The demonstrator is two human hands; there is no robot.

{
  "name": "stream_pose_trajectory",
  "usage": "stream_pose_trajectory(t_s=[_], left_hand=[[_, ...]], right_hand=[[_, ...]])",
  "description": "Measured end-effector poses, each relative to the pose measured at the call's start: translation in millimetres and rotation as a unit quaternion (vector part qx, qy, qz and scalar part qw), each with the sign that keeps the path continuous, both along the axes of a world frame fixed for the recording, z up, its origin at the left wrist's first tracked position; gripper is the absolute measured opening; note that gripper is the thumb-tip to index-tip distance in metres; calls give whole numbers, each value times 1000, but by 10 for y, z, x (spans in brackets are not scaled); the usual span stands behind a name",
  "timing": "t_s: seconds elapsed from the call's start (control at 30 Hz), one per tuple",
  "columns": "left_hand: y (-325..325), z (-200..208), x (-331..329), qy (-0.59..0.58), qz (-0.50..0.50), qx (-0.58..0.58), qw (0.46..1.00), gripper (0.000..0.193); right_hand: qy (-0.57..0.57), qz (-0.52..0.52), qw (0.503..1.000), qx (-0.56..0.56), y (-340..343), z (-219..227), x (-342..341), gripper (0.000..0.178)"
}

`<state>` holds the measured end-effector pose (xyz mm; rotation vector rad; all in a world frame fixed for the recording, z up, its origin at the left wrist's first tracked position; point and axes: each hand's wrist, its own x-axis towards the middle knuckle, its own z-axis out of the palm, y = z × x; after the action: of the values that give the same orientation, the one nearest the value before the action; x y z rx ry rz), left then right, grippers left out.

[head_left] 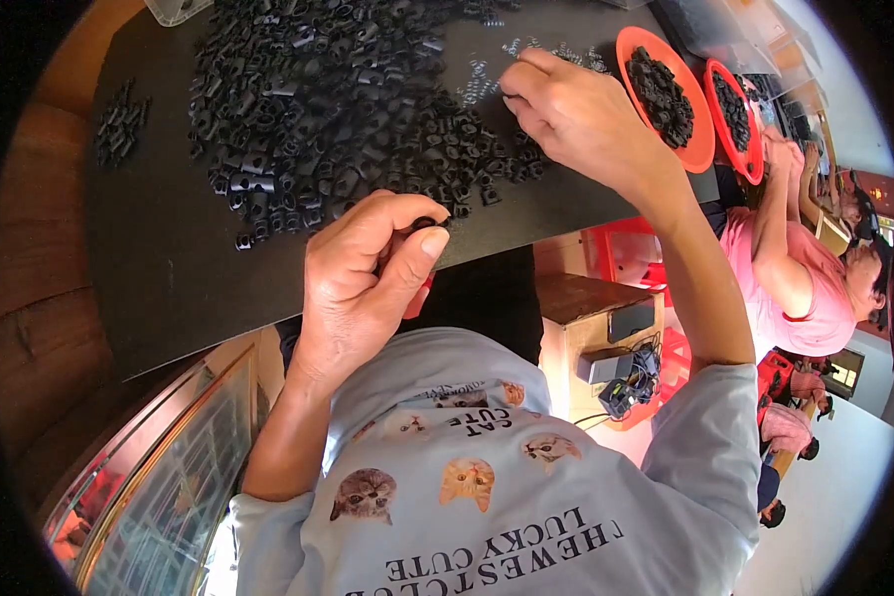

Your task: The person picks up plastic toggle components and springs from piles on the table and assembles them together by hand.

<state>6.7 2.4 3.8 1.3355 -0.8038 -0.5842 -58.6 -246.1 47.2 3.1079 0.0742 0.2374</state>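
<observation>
A pile of black plastic tube pieces (328,109) spreads over the dark tabletop (199,288), a bare strip running from its near side to the tabletop's near edge. The left hand (363,263) is on the near side of the pile, over that edge, thumb and index fingers clamped on a small round black piece (424,223). The right hand (576,114) hangs right of the pile, beside small coil springs (480,87), its fingers curled together; whether they grip anything I cannot tell. Farther right of the pile, an orange-red tray (702,147) of black parts crowds that side; left of it, bare surface separates a small black cluster (121,124).
</observation>
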Motion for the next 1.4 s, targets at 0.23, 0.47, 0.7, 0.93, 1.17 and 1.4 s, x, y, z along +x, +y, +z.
stream_pose_trajectory(t_s=[0.23,0.47,0.7,0.93,1.17,1.4], left_hand=[[12,-3,-18,36,-5,-1,999,11],[16,-14,-5,28,-12,0,1000,11],[25,-26,-13,48,-13,-2,999,12],[22,-47,-8,60,-21,-18,998,10],[28,-58,10,16,-19,-17,1000,12],[22,-30,2,8,-25,-8,1000,14]], right_hand=[[-36,-18,999,17,3,-2,78,11],[22,-18,999,-29,-29,-12,111,13],[21,-32,999,2,25,20,78,13],[-19,-23,998,61,64,4,-40,10],[-84,7,986,143,189,72,-148,13],[-108,24,976,189,398,122,-264,19]])
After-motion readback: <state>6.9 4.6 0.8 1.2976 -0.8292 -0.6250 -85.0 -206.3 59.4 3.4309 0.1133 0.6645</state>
